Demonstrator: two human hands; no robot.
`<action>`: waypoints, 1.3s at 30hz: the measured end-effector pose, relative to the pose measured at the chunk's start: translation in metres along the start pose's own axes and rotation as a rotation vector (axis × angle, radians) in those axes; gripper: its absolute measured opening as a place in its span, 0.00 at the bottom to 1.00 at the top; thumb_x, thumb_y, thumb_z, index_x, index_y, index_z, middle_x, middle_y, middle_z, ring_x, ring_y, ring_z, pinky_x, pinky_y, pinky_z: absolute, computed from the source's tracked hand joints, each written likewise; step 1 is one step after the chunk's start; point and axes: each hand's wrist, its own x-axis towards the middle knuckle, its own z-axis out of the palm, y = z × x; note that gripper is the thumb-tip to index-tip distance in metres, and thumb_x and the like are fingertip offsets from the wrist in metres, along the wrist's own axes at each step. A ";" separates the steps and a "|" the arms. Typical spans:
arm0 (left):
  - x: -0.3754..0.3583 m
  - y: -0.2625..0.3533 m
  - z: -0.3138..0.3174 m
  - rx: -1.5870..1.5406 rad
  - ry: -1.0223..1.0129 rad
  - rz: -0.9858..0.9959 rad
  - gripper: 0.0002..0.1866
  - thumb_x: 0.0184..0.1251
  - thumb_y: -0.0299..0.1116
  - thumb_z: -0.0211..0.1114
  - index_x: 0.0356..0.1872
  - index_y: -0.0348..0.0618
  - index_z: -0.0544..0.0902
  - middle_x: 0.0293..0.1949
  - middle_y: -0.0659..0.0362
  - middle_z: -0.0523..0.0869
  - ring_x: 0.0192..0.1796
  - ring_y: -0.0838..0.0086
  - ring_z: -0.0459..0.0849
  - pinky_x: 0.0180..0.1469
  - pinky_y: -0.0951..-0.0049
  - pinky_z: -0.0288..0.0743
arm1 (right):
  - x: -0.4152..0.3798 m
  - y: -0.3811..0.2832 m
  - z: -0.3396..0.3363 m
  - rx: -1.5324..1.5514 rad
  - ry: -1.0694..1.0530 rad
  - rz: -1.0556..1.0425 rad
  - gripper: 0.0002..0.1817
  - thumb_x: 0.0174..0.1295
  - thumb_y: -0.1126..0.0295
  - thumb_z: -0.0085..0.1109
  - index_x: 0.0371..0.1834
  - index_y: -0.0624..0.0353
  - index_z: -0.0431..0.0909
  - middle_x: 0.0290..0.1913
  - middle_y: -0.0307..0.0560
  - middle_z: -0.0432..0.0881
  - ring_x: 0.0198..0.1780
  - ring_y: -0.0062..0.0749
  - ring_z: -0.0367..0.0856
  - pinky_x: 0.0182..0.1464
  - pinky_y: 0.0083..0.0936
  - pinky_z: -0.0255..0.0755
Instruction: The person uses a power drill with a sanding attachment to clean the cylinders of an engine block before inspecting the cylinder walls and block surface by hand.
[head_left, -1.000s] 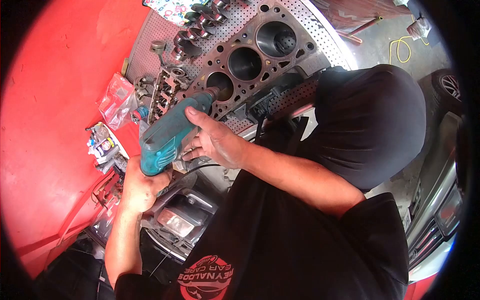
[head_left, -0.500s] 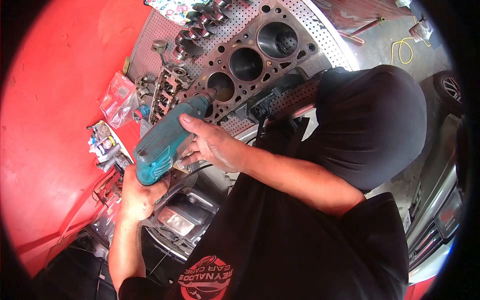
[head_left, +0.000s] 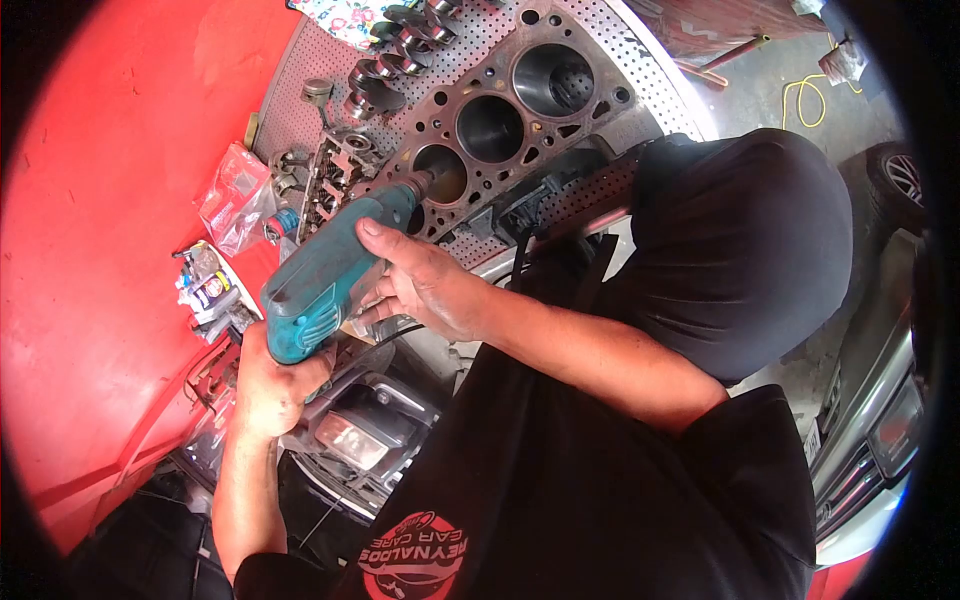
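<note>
A teal power drill [head_left: 325, 275] slants across the middle, its nose at the rim of a cylinder bore [head_left: 443, 175] in a metal engine block [head_left: 545, 140]. My left hand [head_left: 272, 390] is closed around the drill's rear grip. Along its front body, my right hand [head_left: 430, 285] cradles the casing, thumb on the upper side and fingers curled beneath. The bit or tool at the drill's nose is hard to make out inside the bore. Another bore is partly covered by the drill.
A perforated tabletop [head_left: 300, 110] carries the block, a crankshaft [head_left: 385, 80], a piston [head_left: 318, 92] and valve-train parts [head_left: 330, 185]. Plastic packaging [head_left: 240, 200] lies by the red surface [head_left: 110, 200]. A headlight unit [head_left: 355, 440] sits below. A black cable [head_left: 390, 338] runs near my right hand.
The drill and my left hand have shifted slightly to the left. The right hand keeps its place on the casing, and the engine block stays put.
</note>
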 end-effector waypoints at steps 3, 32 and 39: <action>0.002 -0.002 0.000 -0.029 -0.008 -0.005 0.07 0.57 0.20 0.66 0.37 0.34 0.84 0.31 0.65 0.85 0.34 0.82 0.78 0.39 0.76 0.74 | 0.001 0.001 -0.001 -0.002 0.010 0.002 0.37 0.69 0.33 0.49 0.66 0.52 0.71 0.56 0.44 0.82 0.54 0.31 0.82 0.57 0.35 0.73; 0.012 -0.007 0.004 0.027 -0.035 0.005 0.06 0.55 0.21 0.64 0.35 0.35 0.83 0.30 0.66 0.84 0.32 0.81 0.78 0.37 0.76 0.73 | 0.001 -0.001 -0.013 -0.003 0.011 0.001 0.37 0.69 0.33 0.50 0.67 0.51 0.70 0.56 0.43 0.82 0.53 0.29 0.81 0.56 0.33 0.73; -0.005 -0.001 -0.002 -0.026 0.012 -0.010 0.07 0.55 0.21 0.64 0.35 0.35 0.83 0.30 0.65 0.84 0.33 0.82 0.78 0.37 0.77 0.73 | -0.002 0.002 0.000 -0.014 -0.054 0.035 0.36 0.71 0.34 0.48 0.67 0.51 0.70 0.56 0.42 0.82 0.54 0.28 0.81 0.56 0.33 0.74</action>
